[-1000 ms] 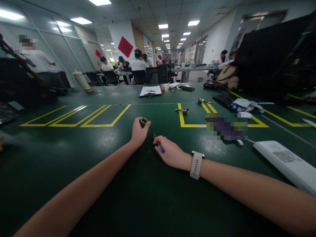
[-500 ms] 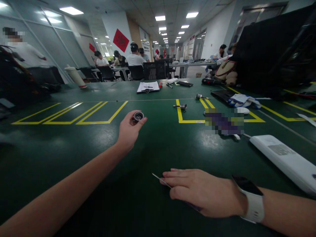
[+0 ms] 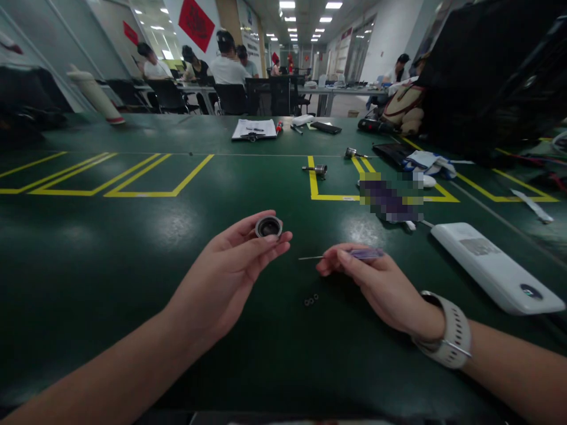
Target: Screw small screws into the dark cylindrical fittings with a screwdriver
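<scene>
Between the thumb and fingers of my left hand (image 3: 237, 251) is a round, hollow metal housing (image 3: 269, 227), its dark open end turned up toward me. My right hand (image 3: 367, 268) grips a screwdriver (image 3: 365, 254) with a translucent purple handle. The thin shaft points left, toward the housing but apart from it. Just below the screwdriver tip, a few small dark ring-like parts (image 3: 311, 300) lie on the green table (image 3: 248, 372). Farther off, two metal parts with shafts, one nearer (image 3: 318, 170) and one beyond it (image 3: 353, 153), rest by the yellow tape.
A white power bank (image 3: 491, 265) with a cable lies at the right, near a blurred purple object (image 3: 390, 199). Gloves (image 3: 429, 164) and a dark pouch (image 3: 392, 154) sit behind. A clipboard (image 3: 254, 128) and a phone (image 3: 326, 127) are at the far edge. People sit beyond.
My left hand has come closer with the housing, its opening turned more toward me. My right hand swept down near the table, then rose with the screwdriver now pointing left. Small rings now show together.
</scene>
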The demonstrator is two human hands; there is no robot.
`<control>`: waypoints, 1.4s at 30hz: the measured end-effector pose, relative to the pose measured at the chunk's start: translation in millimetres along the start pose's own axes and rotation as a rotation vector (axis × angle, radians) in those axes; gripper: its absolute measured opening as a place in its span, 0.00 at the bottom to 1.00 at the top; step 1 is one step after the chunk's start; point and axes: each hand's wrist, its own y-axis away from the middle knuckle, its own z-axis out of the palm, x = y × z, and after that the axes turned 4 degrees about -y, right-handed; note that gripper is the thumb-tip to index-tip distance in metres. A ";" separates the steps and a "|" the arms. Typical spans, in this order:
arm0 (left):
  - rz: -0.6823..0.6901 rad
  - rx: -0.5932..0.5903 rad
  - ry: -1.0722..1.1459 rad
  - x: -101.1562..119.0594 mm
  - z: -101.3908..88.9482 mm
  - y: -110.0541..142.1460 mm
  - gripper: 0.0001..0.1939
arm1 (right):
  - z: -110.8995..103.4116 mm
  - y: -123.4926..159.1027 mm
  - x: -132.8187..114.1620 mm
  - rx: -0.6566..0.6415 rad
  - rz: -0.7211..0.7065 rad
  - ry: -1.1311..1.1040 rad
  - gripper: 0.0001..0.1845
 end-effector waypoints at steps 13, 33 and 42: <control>-0.150 -0.087 0.005 -16.8 -4.8 -2.1 0.15 | -6.3 3.7 6.8 0.011 0.005 -0.026 0.13; -0.148 -0.130 -0.114 -26.4 -4.5 1.9 0.18 | -1.2 30.3 -5.8 -0.299 -0.656 0.836 0.12; -0.133 -0.214 -0.245 -31.8 -1.2 6.9 0.19 | 6.9 28.2 -7.5 -0.235 -0.829 0.942 0.06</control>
